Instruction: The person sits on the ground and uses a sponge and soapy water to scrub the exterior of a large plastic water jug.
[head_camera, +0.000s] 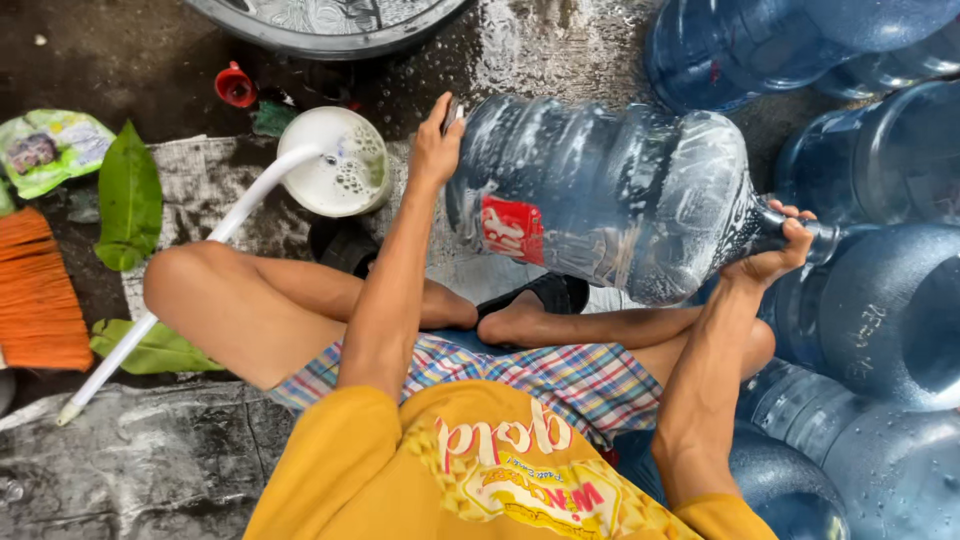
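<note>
Above the crossed legs, a large soapy blue plastic water jug (610, 200) lies sideways; left hand (436, 150) fingers press flat on its base, right hand (775, 255) fingers wrap its neck.

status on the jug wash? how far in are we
Looks done: the held water jug is already soapy, foam streaking its inside. In hand: it lies sideways, left hand on the base, right hand gripping the neck. The white bowl of sudsy water, with a white hose leading to it, sits beside. Left: this jug shows no rinse yet, and the other blue jugs at the right show droplets but no suds.
</note>
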